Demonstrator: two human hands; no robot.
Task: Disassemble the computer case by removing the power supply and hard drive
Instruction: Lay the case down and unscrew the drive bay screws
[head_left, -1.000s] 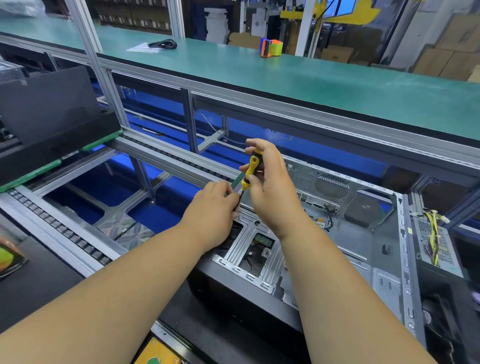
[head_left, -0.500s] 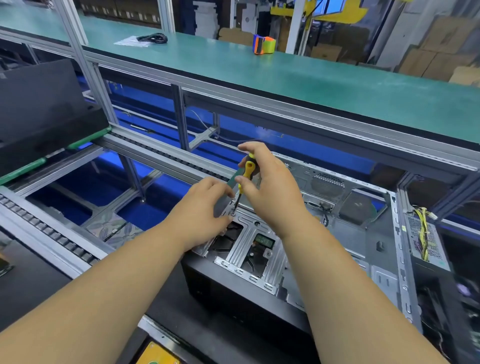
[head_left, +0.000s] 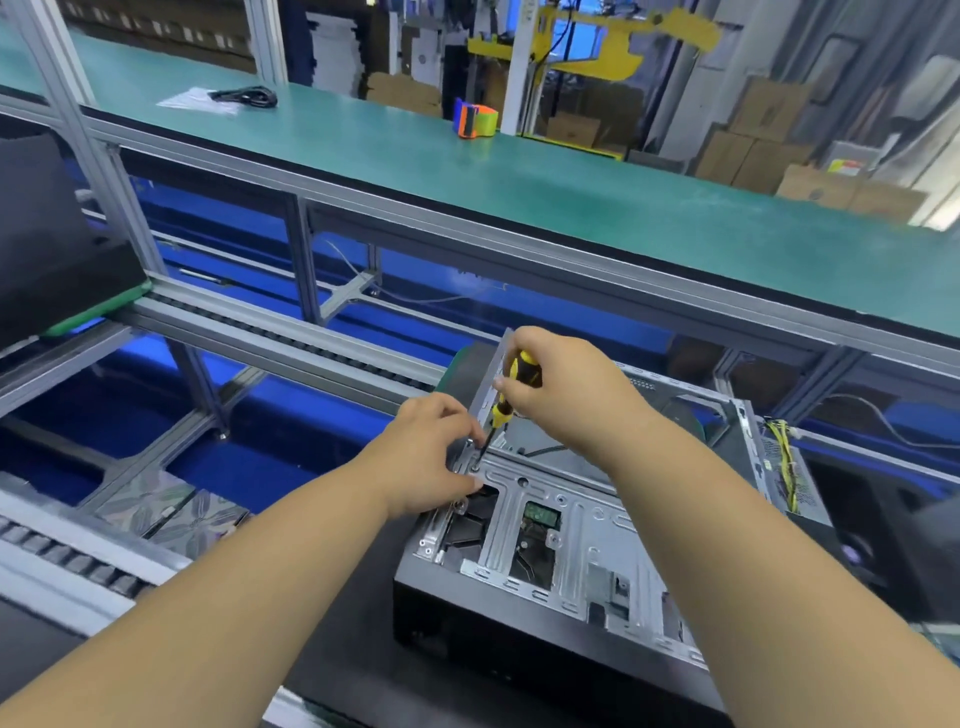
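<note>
Right hand (head_left: 566, 395) grip clamped on screwdriver (head_left: 511, 392); left hand (head_left: 431, 457) pinches its shaft below. Hard drive (head_left: 535, 540) likely dense, fragile: hold by edges.

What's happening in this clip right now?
A person is working on an open computer case lying on its side. The right hand grips a yellow-and-black screwdriver, tip on a screw in the metal drive bracket. The left hand steadies beside the tip.
</note>
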